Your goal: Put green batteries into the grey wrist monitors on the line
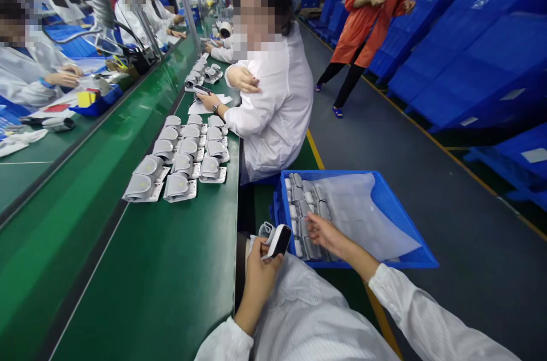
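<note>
My left hand (262, 273) is closed around a wrist blood pressure monitor (280, 241), a white unit with a black screen and a rolled grey cuff. It is held over my lap, beside the bench edge. To the right, my right hand (327, 236) is over a blue crate (401, 236), close to the rows of grey-cuffed monitors (299, 207) inside. Its fingers look loosely bent and apart, with nothing visible between them. A translucent plastic sheet (354, 196) lies across part of the crate.
Rows of grey cuffs on white bases (179, 184) stand on the green bench (171, 270). A co-worker in white (277, 105) sits just beyond, holding a device. A person in orange (363, 19) stands in the aisle near stacked blue crates (482, 48).
</note>
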The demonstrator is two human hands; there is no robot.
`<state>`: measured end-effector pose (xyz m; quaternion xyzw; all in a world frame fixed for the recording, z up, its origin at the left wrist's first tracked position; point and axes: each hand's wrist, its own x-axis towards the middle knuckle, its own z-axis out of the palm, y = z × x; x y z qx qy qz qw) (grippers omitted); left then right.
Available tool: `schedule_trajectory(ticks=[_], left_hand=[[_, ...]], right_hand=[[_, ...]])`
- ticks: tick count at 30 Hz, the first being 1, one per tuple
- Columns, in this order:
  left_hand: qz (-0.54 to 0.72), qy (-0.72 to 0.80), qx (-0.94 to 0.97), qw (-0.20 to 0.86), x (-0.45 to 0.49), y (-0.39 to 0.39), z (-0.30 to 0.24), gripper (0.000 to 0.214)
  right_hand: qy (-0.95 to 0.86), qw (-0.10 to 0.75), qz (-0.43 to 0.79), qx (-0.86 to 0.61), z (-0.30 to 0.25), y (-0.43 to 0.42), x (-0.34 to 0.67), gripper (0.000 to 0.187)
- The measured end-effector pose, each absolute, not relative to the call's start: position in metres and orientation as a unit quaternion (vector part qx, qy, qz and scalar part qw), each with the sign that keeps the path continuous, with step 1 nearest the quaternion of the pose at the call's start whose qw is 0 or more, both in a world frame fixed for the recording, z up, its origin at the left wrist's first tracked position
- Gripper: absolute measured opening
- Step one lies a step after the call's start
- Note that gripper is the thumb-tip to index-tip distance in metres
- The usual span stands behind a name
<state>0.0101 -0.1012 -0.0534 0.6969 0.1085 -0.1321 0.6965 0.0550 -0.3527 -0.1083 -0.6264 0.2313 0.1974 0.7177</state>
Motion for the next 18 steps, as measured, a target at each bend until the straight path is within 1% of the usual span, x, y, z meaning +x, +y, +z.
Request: schedule_trajectory(ticks=[3, 5, 9, 12, 14, 15, 18], left_hand=[[-0.107, 0.106, 0.706, 0.692, 0.011, -0.1, -0.052, 0.029], [-0.104, 0.118, 0.696, 0.701, 0.012, -0.099, -0.054, 0.031], [-0.113, 0.139, 0.669, 0.721, 0.013, -0.098, -0.057, 0.037], [-0.099, 0.118, 0.697, 0.7, 0.011, -0.098, -0.053, 0.034], [-0.083, 0.064, 0.733, 0.672, 0.008, -0.098, -0.047, 0.035], [-0.076, 0.035, 0.744, 0.663, 0.007, -0.098, -0.043, 0.038], [-0.06, 0.011, 0.735, 0.675, 0.005, -0.097, -0.039, 0.05]], right_hand=[[0.185, 0.73, 0.255, -0.607, -0.092, -0.303, 0.051, 0.059], [0.159, 0.734, 0.254, -0.61, -0.084, -0.281, 0.051, 0.059], [0.111, 0.713, 0.235, -0.651, -0.071, -0.267, 0.051, 0.056], [0.1, 0.703, 0.244, -0.66, -0.062, -0.267, 0.05, 0.057], [0.112, 0.725, 0.242, -0.635, -0.059, -0.266, 0.048, 0.063], [0.122, 0.744, 0.234, -0.614, -0.059, -0.265, 0.048, 0.067], [0.156, 0.79, 0.189, -0.562, -0.065, -0.264, 0.048, 0.072]])
